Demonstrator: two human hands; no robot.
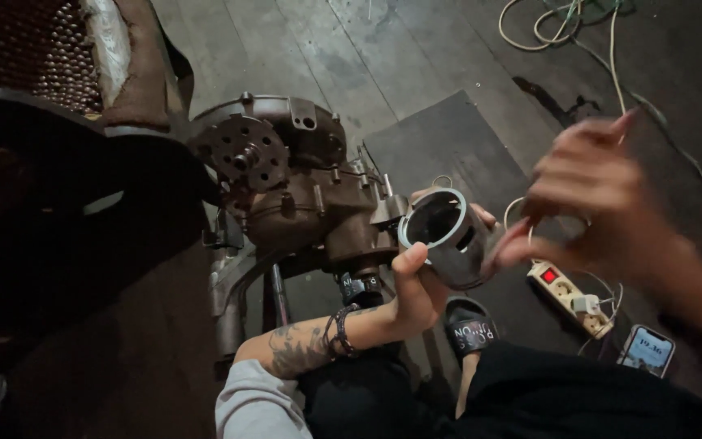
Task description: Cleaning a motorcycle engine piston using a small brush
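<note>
we hold a metal cylinder sleeve (447, 236) in our left hand (416, 289), the thumb pressed up against its near rim and the fingers wrapped around behind, so the hand is closed on it. the sleeve is tilted, its open mouth facing up toward us, with a dark port visible inside its wall. it sits just beside the right end of a brown engine block (302, 191), which rests on the plank floor (351, 57) toward the left, next to a dark mat (457, 146).

our right hand (603, 199) hovers just to the right of the sleeve, blurred, fingers loosely spread and holding nothing that we can make out; one fingertip points down close to the sleeve's side, though we cannot tell whether it touches.

on the engine block's left end sits a perforated round disc (245, 154). below the right hand, on the mat's near right edge, lies a white power strip (570, 297) with a red switch, and a phone (647, 349) lies just beyond it toward the right. a black sandal (470, 329) shows under the sleeve. pale cables (562, 24) coil on the floor at the far right corner.
</note>
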